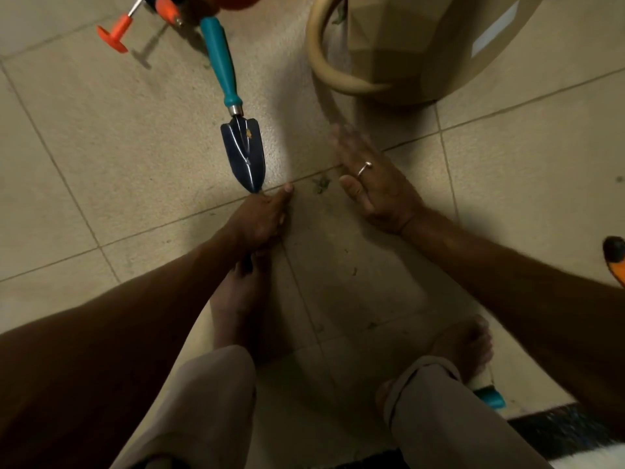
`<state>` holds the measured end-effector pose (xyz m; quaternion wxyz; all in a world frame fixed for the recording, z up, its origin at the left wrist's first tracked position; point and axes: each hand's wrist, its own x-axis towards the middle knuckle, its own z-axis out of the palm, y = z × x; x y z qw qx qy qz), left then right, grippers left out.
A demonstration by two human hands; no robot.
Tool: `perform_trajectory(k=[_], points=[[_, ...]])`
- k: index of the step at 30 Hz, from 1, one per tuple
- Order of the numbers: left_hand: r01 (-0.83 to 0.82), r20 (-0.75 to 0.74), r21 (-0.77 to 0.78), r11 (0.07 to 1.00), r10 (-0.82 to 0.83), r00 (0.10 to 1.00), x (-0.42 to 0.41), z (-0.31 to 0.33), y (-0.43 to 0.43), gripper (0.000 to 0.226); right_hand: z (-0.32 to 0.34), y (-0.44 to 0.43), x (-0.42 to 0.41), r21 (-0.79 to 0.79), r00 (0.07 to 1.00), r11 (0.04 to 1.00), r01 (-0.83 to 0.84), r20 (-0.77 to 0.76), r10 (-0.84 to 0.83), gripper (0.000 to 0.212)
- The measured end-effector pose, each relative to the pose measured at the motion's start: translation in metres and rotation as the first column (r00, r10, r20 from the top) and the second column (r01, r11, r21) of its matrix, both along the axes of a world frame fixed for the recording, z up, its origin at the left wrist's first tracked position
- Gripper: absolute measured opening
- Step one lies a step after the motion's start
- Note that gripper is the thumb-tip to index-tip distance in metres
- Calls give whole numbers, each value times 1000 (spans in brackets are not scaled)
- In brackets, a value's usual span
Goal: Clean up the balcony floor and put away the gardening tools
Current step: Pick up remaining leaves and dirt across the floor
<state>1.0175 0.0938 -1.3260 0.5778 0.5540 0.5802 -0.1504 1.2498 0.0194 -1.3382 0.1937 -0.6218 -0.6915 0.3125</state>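
Note:
A trowel (233, 113) with a teal handle and dark blue blade lies on the tiled floor, blade tip pointing toward me. My left hand (262, 220) rests on the floor just below the blade tip, fingers curled with the thumb stretched forward; whether it holds anything I cannot tell. My right hand (372, 179), wearing a ring, lies flat on the floor with straight fingers, its fingertips blurred. Small green leaf scraps (320, 185) lie between the two hands, and more bits are scattered on the tile nearer my feet.
A beige watering can (426, 42) with a curved handle stands at the upper right. Orange tool parts (116, 33) lie at the top left. An orange-and-black object (615, 257) sits at the right edge. A teal handle (490, 397) shows beside my right foot; a dark mat edge (558, 431) lies bottom right.

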Motion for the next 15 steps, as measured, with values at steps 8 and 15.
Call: perform_trajectory(k=[8,15], points=[[-92,63,-28,995,94,994,-1,-3,-2,70,-15,-4,-104,15,894,895,446,50,-446,58],[-158,82,-43,987,161,984,-1,0,-2,70,-9,1,-109,-45,876,912,407,-264,-403,55]])
